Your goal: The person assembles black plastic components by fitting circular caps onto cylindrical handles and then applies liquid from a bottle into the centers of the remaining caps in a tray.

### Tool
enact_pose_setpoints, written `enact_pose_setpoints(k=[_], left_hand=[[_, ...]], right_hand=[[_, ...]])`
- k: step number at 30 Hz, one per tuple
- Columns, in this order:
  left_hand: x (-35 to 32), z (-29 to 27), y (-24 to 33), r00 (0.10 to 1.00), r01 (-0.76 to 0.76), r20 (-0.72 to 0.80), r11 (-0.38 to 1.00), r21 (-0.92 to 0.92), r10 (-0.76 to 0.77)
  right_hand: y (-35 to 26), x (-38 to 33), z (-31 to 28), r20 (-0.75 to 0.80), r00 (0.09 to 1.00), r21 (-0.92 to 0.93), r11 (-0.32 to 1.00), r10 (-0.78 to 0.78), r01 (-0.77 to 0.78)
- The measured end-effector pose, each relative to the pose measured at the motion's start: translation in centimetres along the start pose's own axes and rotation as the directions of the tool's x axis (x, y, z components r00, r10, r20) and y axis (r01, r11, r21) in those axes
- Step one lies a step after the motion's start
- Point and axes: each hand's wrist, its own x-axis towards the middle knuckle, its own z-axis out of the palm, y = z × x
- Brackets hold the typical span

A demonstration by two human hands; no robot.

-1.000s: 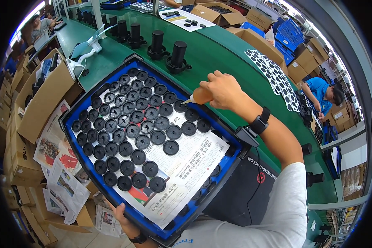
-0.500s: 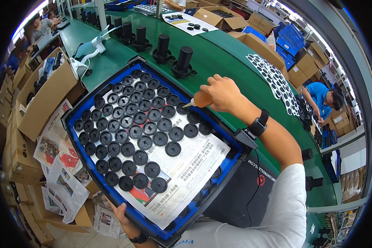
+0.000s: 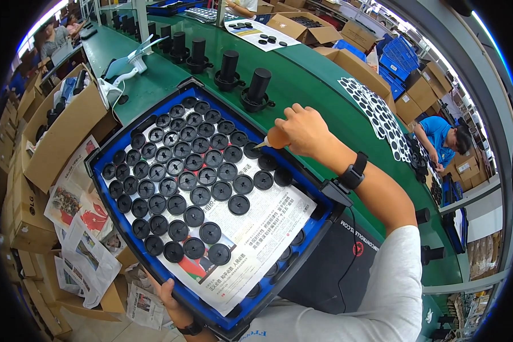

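My right hand (image 3: 305, 131) is closed around a small amber squeeze bottle (image 3: 278, 138), tilted with its thin pale nozzle pointing left. The nozzle tip is at a round black disc (image 3: 252, 150) near the far right side of a blue tray (image 3: 320, 212); whether it touches cannot be made out. Many similar black discs with raised centres lie in rows on newspaper (image 3: 268, 228) lining the tray. My left hand (image 3: 166, 293) grips the tray's near left edge, thumb showing, the other fingers mostly hidden.
Black cylinders on round bases (image 3: 257, 91) stand along the green bench (image 3: 308, 80) beyond the tray. A small fan (image 3: 132, 67) and an open carton (image 3: 68, 128) are at left. White sheets of black rounds (image 3: 375, 111) lie at right, near a co-worker in blue (image 3: 439, 137).
The black cylinders on the bench have shifted slightly to the right. My right hand has moved a little left, while the nozzle stays at the same disc. My left hand keeps its place.
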Motion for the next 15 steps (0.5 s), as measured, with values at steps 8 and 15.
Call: enact_pose_setpoints(k=[8,15], left_hand=[[-0.1,0.0,-0.1,1.000,-0.026,0.000,1.000,0.006,0.026],[0.0,-0.8,-0.8,0.999,-0.037,-0.024,0.999,0.003,0.037]], right_hand=[[0.2,-0.4,-0.2,-0.051,0.999,0.202,0.979,-0.004,0.014],[3.7,-2.3,-0.8,-0.212,0.900,0.853,0.522,0.382,-0.020]])
